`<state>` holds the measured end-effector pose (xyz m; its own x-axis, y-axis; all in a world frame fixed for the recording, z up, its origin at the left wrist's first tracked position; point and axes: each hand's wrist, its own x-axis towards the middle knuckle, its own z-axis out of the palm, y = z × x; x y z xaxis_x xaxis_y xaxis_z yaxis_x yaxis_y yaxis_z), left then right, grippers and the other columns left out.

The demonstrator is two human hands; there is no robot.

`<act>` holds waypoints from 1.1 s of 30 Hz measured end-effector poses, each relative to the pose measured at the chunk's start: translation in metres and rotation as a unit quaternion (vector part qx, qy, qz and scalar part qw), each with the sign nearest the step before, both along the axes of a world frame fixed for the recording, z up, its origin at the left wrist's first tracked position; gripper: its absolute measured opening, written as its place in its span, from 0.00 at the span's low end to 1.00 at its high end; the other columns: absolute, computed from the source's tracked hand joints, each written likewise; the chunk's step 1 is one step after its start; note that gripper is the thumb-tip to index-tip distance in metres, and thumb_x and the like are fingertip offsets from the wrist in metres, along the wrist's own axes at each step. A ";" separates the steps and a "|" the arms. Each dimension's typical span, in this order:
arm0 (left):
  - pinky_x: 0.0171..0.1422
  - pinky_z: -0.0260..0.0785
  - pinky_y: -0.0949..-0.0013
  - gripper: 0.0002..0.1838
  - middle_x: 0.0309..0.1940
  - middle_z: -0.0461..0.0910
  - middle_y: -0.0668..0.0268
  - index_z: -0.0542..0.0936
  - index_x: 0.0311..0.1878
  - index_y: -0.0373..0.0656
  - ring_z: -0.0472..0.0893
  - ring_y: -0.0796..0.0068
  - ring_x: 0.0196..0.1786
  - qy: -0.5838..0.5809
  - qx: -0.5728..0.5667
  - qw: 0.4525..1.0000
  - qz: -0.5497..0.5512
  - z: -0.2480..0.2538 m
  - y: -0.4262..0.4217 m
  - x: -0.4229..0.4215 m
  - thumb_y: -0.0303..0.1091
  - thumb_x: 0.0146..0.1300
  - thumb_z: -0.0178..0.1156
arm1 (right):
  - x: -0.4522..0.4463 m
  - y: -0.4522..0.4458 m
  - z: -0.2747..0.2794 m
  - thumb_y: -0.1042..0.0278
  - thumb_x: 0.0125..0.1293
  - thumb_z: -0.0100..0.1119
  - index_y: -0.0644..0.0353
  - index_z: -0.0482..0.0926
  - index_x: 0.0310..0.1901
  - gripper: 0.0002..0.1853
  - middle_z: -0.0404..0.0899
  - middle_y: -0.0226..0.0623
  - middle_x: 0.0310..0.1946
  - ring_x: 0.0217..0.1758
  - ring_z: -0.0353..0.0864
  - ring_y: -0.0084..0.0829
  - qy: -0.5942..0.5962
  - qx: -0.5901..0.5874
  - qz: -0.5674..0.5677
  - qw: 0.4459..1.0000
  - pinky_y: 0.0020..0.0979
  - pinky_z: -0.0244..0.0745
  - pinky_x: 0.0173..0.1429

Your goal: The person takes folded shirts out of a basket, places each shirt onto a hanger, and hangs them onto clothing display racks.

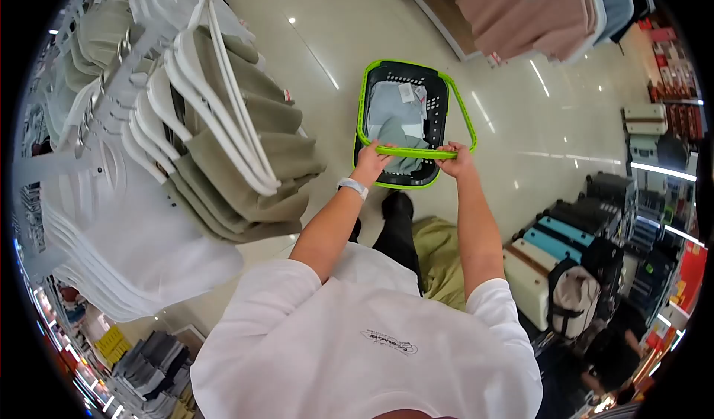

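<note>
Both hands were on it! The left hand (pixel 372 162) had the green handle (pixel 416 153) toward its left end, fingers curled round the bar and closed on it, a pale wristband (pixel 353 188) just behind on the wrist. Across on the other side, the right hand (pixel 456 160) matched it, fingers bent and pinching the same bar near its right end, a clear stretch of handle between the two. And the basket (pixel 366 168)? Right out front, dark-walled with a lime rim, just beyond a dark shoe (pixel 397 205), over the glossy floor (pixel 513 133); whether its base touched down, nobody could tell from here. Inside lay a pale grey garment (pixel 388 103) with a white tag (pixel 406 92) on top, and a grey-green cloth (pixel 394 133) nearer the handle. Crowding in on the left, white hangers (pixel 262 184) carried olive garments (pixel 271 151), with white garments (pixel 141 233) lower down. Over on the right stood the suitcases (pixel 525 281), a beige backpack (pixel 574 296) up against them, while pink garments (pixel 524 14) hung beyond the basket, upper right
</note>
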<state>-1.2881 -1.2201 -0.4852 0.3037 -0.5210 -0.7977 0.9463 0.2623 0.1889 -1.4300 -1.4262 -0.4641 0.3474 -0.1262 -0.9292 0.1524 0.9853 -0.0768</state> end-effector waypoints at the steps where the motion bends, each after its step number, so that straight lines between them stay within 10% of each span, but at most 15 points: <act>1: 0.61 0.64 0.48 0.13 0.41 0.71 0.53 0.60 0.50 0.37 0.74 0.49 0.51 0.006 0.002 1.000 0.011 0.004 -0.012 0.014 0.35 0.70 0.41 | 0.019 -0.017 -0.001 0.69 0.62 0.42 0.54 0.60 0.20 0.13 0.63 0.29 0.14 0.27 0.68 0.32 -0.008 0.014 0.014 1.000 0.37 0.69 0.41; 33: 0.62 0.64 0.48 0.15 0.43 0.70 0.51 0.59 0.51 0.29 0.73 0.48 0.53 -0.027 0.039 0.982 0.185 -0.085 -0.151 0.451 0.33 0.70 0.39 | 0.544 -0.203 -0.107 0.64 0.67 0.40 0.56 0.62 0.23 0.14 0.65 0.32 0.17 0.35 0.70 0.34 -0.062 0.059 0.218 0.972 0.40 0.66 0.50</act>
